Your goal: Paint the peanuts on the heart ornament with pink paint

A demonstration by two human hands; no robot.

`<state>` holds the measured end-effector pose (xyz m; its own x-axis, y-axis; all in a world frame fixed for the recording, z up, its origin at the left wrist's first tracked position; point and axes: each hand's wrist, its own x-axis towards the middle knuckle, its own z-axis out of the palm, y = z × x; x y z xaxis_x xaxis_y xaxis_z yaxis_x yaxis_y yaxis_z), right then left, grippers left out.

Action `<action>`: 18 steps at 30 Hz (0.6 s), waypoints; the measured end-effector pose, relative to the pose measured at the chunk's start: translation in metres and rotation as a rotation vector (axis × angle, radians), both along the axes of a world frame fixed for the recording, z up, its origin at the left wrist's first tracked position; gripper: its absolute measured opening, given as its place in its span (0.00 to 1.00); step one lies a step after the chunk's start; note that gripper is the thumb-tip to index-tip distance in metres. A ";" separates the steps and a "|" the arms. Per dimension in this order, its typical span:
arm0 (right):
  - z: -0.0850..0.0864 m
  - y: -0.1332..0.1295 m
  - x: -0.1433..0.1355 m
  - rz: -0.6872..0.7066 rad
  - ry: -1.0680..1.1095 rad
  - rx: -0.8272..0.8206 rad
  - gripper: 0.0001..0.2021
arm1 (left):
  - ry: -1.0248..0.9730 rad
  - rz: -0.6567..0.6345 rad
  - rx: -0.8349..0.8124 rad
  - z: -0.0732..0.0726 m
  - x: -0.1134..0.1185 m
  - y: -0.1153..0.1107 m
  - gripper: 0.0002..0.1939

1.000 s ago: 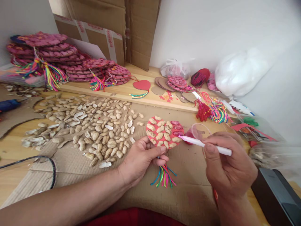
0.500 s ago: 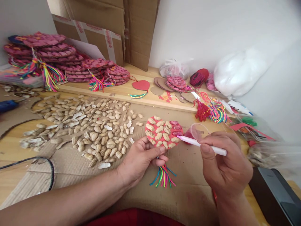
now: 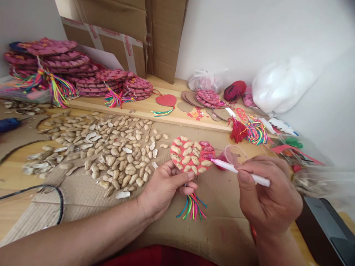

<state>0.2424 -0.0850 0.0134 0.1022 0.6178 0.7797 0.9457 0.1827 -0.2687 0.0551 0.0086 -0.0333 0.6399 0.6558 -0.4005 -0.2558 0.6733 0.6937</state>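
Note:
My left hand (image 3: 173,181) grips the lower edge of a red heart-shaped card (image 3: 181,154) covered with peanut shells. Three shells at its upper right are coloured pink; the others are plain tan. Below the card hangs a tassel (image 3: 192,207) of multicoloured cords. My right hand (image 3: 267,192) is closed around a white marker (image 3: 241,172) with a pink tip. That tip is at the heart's right edge, close by the lowest pink shell; whether it touches I cannot tell. Behind the marker stands a small cup of pink liquid (image 3: 222,161), partly hidden.
Loose peanut shells (image 3: 119,159) spread over the cardboard sheet (image 3: 88,205) on the left. Pink shell-covered pieces (image 3: 55,59) are stacked at the back left. A plain red heart (image 3: 166,100) lies on the back ledge. A dark device (image 3: 327,229) is at the right.
The marker tip and my right hand have shifted slightly right and away from the pink shells. The heart card has moved a little to the left.

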 end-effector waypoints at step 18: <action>0.001 -0.001 0.001 -0.027 -0.075 0.010 0.06 | -0.024 0.014 -0.032 0.002 0.000 0.001 0.10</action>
<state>0.2430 -0.0861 0.0144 0.0598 0.6079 0.7918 0.9678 0.1589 -0.1951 0.0551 0.0098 -0.0316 0.6408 0.6518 -0.4056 -0.2817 0.6911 0.6656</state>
